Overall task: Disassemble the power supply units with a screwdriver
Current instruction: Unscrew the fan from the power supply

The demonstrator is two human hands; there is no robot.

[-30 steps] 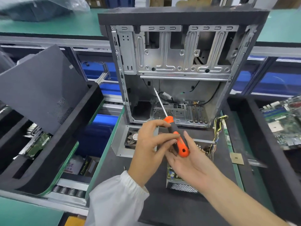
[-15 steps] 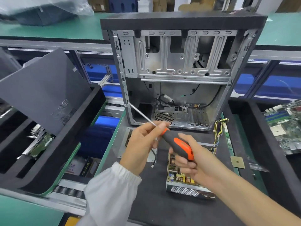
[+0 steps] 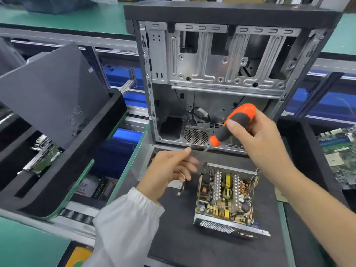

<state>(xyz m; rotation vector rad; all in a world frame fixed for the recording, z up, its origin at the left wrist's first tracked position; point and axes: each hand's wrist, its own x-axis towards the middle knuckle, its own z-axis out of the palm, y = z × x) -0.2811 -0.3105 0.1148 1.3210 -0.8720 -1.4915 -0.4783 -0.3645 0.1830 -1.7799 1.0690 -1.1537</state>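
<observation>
An open power supply unit (image 3: 225,195) lies on the black mat (image 3: 192,243) with its lid off, showing heat sinks, coils and capacitors. My right hand (image 3: 256,139) grips the orange-and-black handle of the screwdriver (image 3: 238,120) above and behind the unit, handle end up. The thin shaft slants down-left, blurred, to my left hand (image 3: 171,170), whose curled fingers pinch its far end. A small loose cable with a white plug (image 3: 181,189) hangs just under my left hand.
An empty computer case (image 3: 221,74) stands open right behind the mat. A grey metal cover with a fan (image 3: 142,170) lies under my left hand. A black tray with a grey side panel (image 3: 54,93) is on the left, and circuit boards (image 3: 339,155) on the right.
The screwdriver has swung round: its handle rose up and right in my right hand, and the shaft now points down-left instead of up-left. My left hand stays on the shaft. The power supply is now uncovered.
</observation>
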